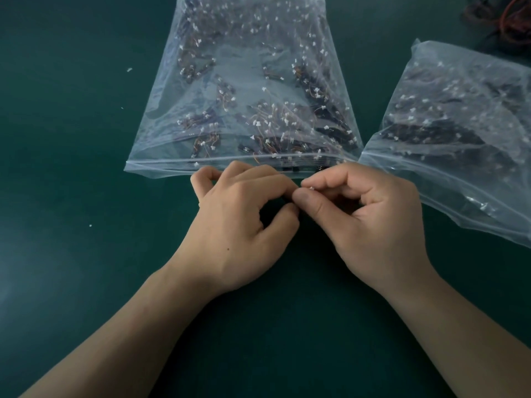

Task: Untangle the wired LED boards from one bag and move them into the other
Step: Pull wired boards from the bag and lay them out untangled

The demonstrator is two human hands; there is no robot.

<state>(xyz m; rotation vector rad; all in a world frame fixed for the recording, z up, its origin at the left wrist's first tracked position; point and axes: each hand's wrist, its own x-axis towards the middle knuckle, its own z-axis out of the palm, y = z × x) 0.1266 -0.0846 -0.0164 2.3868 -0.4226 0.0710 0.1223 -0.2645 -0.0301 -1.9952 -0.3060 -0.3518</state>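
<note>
— Where are your hands?
— Your left hand and right hand meet over the desk, just before the middle bag mouth. The fingers are curled, pinching one small wired piece, mostly hidden.
— And the LED boards?
— Inside both clear bags; the second bag lies right.

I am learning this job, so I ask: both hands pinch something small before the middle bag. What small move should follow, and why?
Probably pull the hands gently apart to free one piece: left hand and right hand together pinch a white connector piece before the middle bag; the right bag lies beside.
</note>
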